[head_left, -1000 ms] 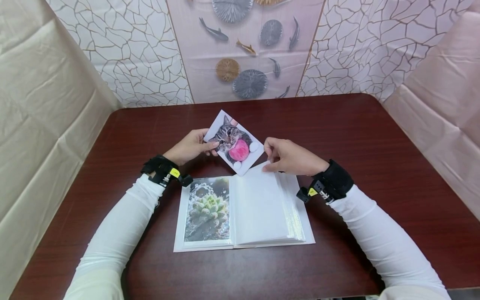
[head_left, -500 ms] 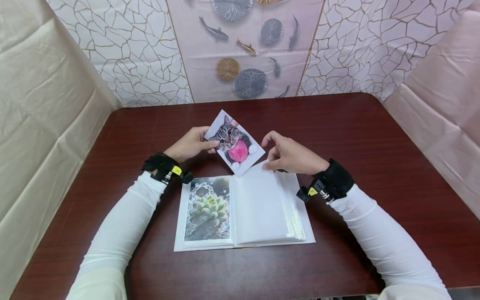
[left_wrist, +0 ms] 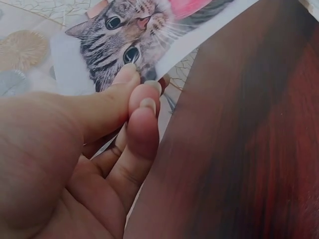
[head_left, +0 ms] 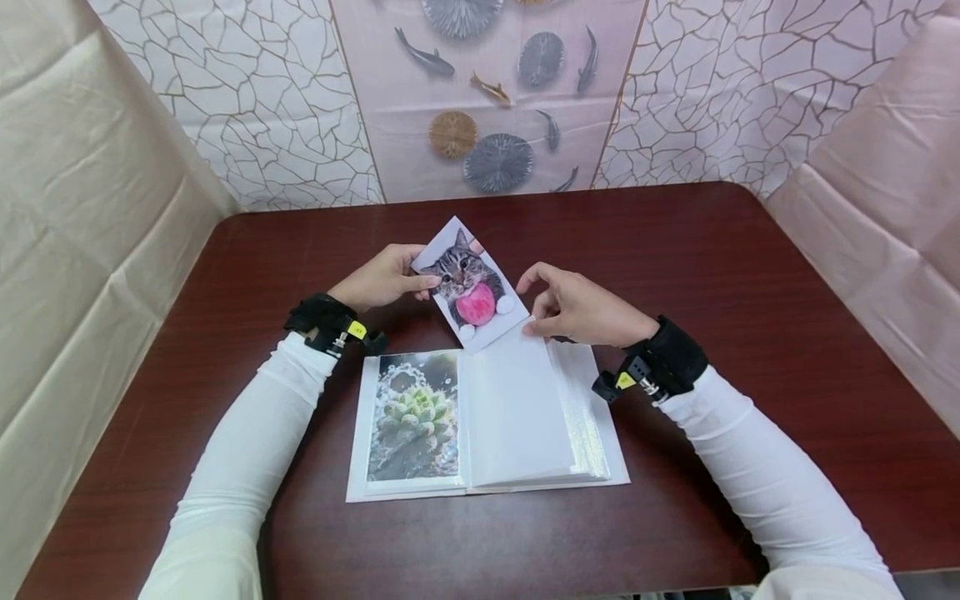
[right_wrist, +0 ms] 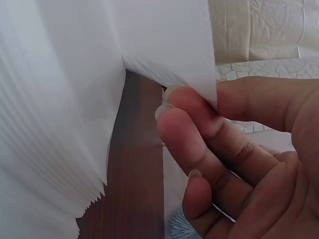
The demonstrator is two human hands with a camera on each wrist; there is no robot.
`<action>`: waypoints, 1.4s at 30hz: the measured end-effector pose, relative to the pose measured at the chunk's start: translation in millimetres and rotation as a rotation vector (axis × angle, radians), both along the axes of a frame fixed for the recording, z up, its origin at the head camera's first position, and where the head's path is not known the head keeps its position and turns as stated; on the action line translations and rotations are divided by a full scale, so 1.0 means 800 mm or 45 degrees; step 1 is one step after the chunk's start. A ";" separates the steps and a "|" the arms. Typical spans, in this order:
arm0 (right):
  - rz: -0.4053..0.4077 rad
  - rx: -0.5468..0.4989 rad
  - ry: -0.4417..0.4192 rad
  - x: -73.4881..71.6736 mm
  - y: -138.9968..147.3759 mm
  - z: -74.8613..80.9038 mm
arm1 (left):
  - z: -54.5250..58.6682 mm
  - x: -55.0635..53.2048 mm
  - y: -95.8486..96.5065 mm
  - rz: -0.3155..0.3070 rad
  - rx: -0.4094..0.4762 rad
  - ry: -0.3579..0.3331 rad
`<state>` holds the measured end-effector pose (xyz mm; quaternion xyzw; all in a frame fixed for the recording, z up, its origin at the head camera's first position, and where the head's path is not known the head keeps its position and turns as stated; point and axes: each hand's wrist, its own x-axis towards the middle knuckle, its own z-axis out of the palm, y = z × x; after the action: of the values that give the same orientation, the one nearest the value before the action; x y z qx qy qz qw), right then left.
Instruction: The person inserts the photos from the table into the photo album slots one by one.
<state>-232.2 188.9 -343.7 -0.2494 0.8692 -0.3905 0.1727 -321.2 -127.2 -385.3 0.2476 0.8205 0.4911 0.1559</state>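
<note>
A photo of a tabby cat with a pink ball (head_left: 474,305) is tilted above the back edge of an open photo album (head_left: 360,442). My left hand (head_left: 384,279) pinches its left edge between thumb and fingers, as the left wrist view confirms. My right hand (head_left: 583,308) holds the far corner of the album's white right-hand page (right_wrist: 164,40), lifting it a little; thumb and fingers pinch this corner in the right wrist view. The photo's lower edge overlaps the top of that page. Whether it has entered a pocket, I cannot tell.
On the album's left page is a succulent photo (head_left: 416,417). Several more pages (head_left: 588,433) lie stacked beneath the lifted one. The dark wooden table (head_left: 675,242) ends at a patterned backdrop (head_left: 300,100), with pale cloth (head_left: 82,225) at the sides.
My left hand has turned the cat photo slightly and brought its right corner down toward the page. My right index finger has lifted off, while the page corner stays held.
</note>
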 end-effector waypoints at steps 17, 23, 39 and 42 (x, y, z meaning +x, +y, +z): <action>0.020 -0.008 0.010 -0.001 0.000 -0.002 | -0.002 -0.001 0.006 -0.061 0.126 0.016; 0.023 0.017 -0.008 -0.003 -0.002 -0.003 | -0.011 0.016 0.007 -0.049 0.243 -0.031; -0.017 0.020 -0.055 -0.001 -0.003 -0.005 | -0.022 0.031 0.021 -0.080 0.256 -0.097; -0.007 0.005 -0.056 -0.002 -0.002 -0.004 | -0.023 0.032 0.022 -0.080 0.253 -0.100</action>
<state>-233.5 187.0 -347.2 -0.2379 0.8667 -0.3945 0.1912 -295.7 -109.4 -403.8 0.2681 0.7529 0.5741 0.1778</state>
